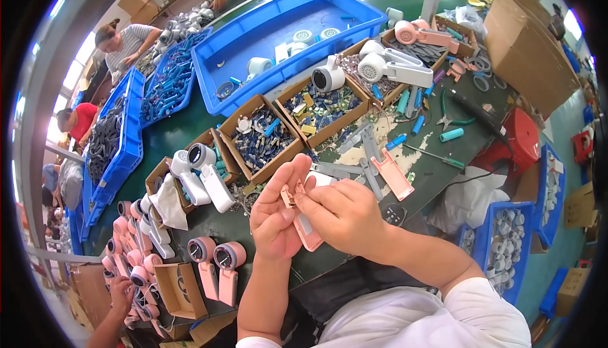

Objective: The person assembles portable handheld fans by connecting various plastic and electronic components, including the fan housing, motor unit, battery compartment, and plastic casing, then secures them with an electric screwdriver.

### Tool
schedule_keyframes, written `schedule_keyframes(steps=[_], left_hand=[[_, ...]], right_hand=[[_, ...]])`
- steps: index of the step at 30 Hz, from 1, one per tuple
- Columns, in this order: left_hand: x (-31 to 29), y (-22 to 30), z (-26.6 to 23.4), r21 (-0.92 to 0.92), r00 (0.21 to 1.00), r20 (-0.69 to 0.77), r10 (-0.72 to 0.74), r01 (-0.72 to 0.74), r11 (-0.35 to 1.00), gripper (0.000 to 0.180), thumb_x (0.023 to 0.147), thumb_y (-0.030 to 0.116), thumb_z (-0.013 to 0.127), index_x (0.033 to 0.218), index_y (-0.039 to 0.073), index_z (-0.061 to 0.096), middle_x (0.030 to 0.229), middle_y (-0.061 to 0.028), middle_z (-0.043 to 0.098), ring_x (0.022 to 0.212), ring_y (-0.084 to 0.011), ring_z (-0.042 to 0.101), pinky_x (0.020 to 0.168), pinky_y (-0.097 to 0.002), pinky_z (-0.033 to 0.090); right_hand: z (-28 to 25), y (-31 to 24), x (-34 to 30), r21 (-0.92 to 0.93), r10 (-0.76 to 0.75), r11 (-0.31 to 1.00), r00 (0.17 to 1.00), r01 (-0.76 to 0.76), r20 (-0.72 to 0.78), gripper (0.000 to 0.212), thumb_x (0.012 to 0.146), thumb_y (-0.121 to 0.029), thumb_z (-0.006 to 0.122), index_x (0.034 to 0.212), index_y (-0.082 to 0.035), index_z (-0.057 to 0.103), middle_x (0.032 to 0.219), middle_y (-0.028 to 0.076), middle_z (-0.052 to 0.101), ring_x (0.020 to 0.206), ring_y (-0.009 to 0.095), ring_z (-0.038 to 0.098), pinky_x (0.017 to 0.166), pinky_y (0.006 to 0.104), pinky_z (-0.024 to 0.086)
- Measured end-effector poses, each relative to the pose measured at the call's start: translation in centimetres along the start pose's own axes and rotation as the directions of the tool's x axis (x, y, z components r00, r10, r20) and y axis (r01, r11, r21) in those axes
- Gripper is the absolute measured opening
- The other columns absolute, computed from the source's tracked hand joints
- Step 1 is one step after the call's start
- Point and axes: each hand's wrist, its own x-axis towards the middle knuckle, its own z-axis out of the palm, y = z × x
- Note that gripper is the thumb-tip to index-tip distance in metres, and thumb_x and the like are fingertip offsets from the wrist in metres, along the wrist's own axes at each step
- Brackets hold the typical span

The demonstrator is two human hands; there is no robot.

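In front of me, my left hand (272, 224) holds a pink fan handle casing (309, 235), its fingers cupped round the upper end. My right hand (342, 212) is closed against that same end, thumb and fingertips pinched at a small copper-coloured piece. The fingers hide most of what they pinch. Just beyond the right hand, a loose pink handle shell (394, 174) rests on the table beside several grey strips (367, 148).
Cardboard boxes of small circuit boards (259, 142) stand behind my hands, with a large blue tray (209, 63) farther back. White fans (212, 180) and pink fans (228, 259) lie to the left. Pliers (455, 120) and a screwdriver (437, 156) lie right. Another person's hand (121, 294) reaches toward pink fans.
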Motion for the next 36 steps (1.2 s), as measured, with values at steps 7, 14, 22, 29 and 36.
schedule_keyframes(steps=[7,14,22,29,36], left_hand=[[0.0,-0.2,0.7,0.093,0.997,-0.065,0.038,-0.032,0.995,0.075,0.080,-0.015,0.041,0.154,-0.010,0.033,0.161,-0.0279,0.032,0.153,-0.0358,0.027,0.126,-0.0454,0.026],[-0.1,-0.5,0.7,0.156,0.993,-0.090,0.082,-0.067,0.985,0.072,0.082,-0.016,0.042,0.154,-0.009,0.033,0.160,-0.0266,0.035,0.152,-0.0336,0.032,0.125,-0.0432,0.028],[-0.1,-0.7,0.1,0.242,0.988,-0.078,0.132,-0.110,0.964,0.066,0.085,-0.013,0.045,0.151,-0.005,0.042,0.156,-0.0262,0.042,0.149,-0.0366,0.036,0.123,-0.0474,0.033],[-0.3,-0.5,-0.6,0.147,0.993,0.028,0.117,-0.120,0.982,0.062,0.091,-0.008,0.055,0.151,-0.003,0.043,0.156,-0.0290,0.040,0.146,-0.0357,0.042,0.121,-0.0461,0.036],[0.0,-0.4,-0.6,0.138,0.989,0.115,0.093,-0.108,0.984,0.063,0.092,-0.001,0.061,0.152,-0.003,0.042,0.158,-0.0280,0.037,0.149,-0.0405,0.035,0.123,-0.0521,0.030]], right_hand=[[0.4,-0.5,0.3,-0.069,-0.030,0.997,1.000,0.029,0.000,0.027,0.073,-0.011,0.069,0.097,0.001,0.073,0.079,0.003,0.061,0.067,0.018,0.062,0.062,0.0313,0.052],[0.9,0.1,-0.2,-0.008,-0.019,1.000,1.000,0.019,0.011,0.039,0.070,-0.012,0.070,0.107,0.002,0.074,0.091,0.006,0.068,0.071,0.021,0.065,0.063,0.0339,0.054],[0.6,-0.3,0.2,-0.002,0.032,0.999,0.999,-0.032,0.020,0.032,0.075,-0.013,0.072,0.105,-0.002,0.075,0.091,0.005,0.069,0.076,0.023,0.068,0.076,0.0388,0.060],[0.5,-0.1,0.2,0.067,0.039,0.997,0.998,-0.036,-0.049,0.028,0.074,-0.011,0.075,0.101,-0.006,0.075,0.092,0.004,0.070,0.074,0.022,0.067,0.069,0.0354,0.058],[0.6,0.9,0.1,0.316,0.118,0.945,0.989,-0.083,-0.092,0.018,0.077,-0.009,0.077,0.095,-0.009,0.072,0.088,0.003,0.069,0.075,0.023,0.068,0.065,0.0326,0.056]])
